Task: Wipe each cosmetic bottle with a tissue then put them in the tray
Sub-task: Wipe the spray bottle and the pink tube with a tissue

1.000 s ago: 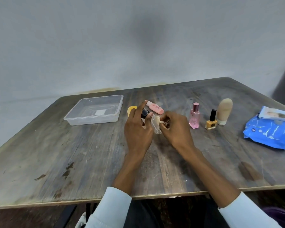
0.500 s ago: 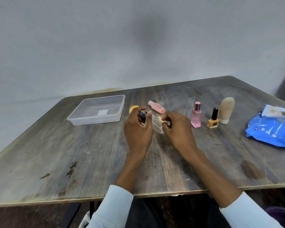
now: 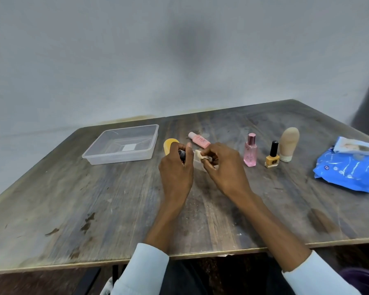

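a plain grey wall stands behind a worn, streaked wooden worktop [image 3: 94, 199]. above its middle, the left hand [image 3: 176, 173] curls round the dark cap end of a small clear bottle [image 3: 197, 165], whose long axis runs left to right, nearly level, with the cap toward the left. the right hand [image 3: 225, 169] pinches a crumpled pale tissue [image 3: 199, 154] against the bottle's upper side. since half a second ago the tissue sits higher on the bottle. to the left a clear rectangular plastic tray [image 3: 124, 145] lies empty. a round yellow item [image 3: 169, 144] shows behind the left hand. a pink tube [image 3: 198, 139] lies on its side. upright to the right stand a pink glass perfume bottle [image 3: 250, 151], a yellow nail polish bottle [image 3: 272, 156] and a beige rounded tube [image 3: 288, 144]. a blue wipes packet [image 3: 349, 172] lies at far right.
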